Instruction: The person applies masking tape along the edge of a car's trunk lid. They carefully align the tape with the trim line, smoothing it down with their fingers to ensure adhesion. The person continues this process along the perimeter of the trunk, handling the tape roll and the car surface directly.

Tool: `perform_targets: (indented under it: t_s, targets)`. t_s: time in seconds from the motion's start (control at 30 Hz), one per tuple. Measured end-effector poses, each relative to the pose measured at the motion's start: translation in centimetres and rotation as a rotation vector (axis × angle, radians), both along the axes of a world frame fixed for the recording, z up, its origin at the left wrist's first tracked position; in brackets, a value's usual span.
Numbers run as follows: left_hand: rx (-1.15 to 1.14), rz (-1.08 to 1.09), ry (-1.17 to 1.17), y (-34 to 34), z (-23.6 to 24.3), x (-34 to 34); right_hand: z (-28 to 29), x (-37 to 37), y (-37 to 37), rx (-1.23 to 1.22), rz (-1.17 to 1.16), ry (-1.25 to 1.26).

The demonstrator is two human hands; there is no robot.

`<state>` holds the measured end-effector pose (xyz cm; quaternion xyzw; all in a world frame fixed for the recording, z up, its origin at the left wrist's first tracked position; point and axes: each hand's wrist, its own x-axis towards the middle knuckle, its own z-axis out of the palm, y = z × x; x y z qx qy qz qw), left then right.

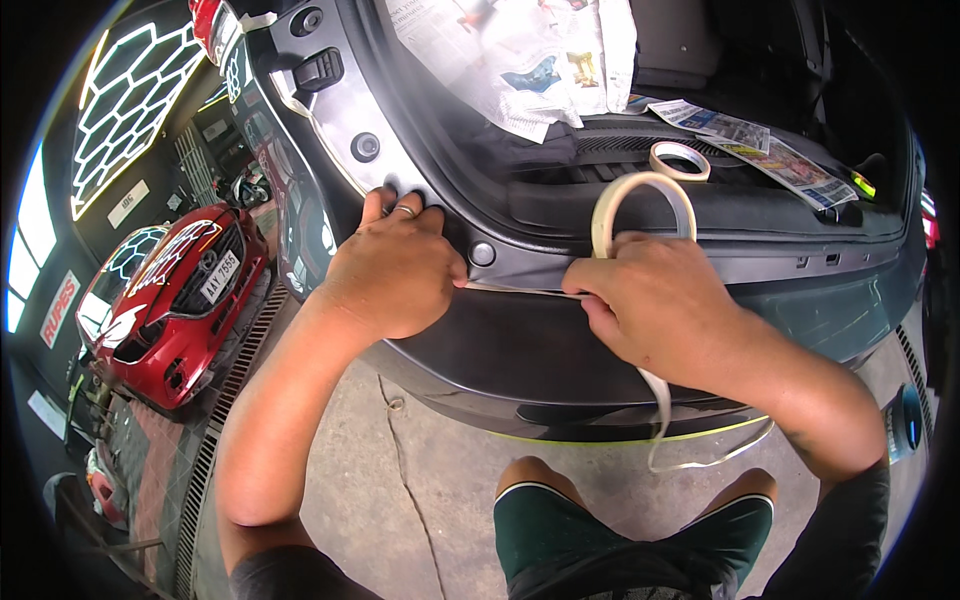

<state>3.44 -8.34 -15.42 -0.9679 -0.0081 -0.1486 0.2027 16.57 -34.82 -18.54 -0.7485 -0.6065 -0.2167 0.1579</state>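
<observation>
My left hand lies on the painted frame of a dark car's open rear hatch, fingers apart and bent against the panel. Its thumb touches the near end of a thin masking tape strip, which runs taut along the upper bumper edge. At the other end of that strip, my right hand is closed, thumb and forefinger pinching it. A roll of masking tape stands up out of the same hand; its lower part is hidden. From beneath that hand a loose pale strip dangles and loops in front of the bumper.
Newspaper sheets cover part of the boot, with more paper to the right. A second tape roll lies inside. Left stands a red car beside a floor grate. Cracked concrete lies below.
</observation>
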Motion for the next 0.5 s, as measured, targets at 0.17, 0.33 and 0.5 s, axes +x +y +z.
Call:
perform_targets:
  t_s: [0.17,0.33,0.5]
  targets:
    - [0.004,0.020,0.018,-0.3,0.3,0.0,0.8,-1.0,-0.4,0.048,0.078,-0.519]
    - [-0.044,0.097,0.104,-1.4,1.0,0.3,-0.4,-1.1,-0.7,0.117,0.166,-0.723]
    - [-0.026,0.042,0.041,-0.6,0.2,0.2,-3.2,2.5,-1.3,-0.007,0.214,-0.726]
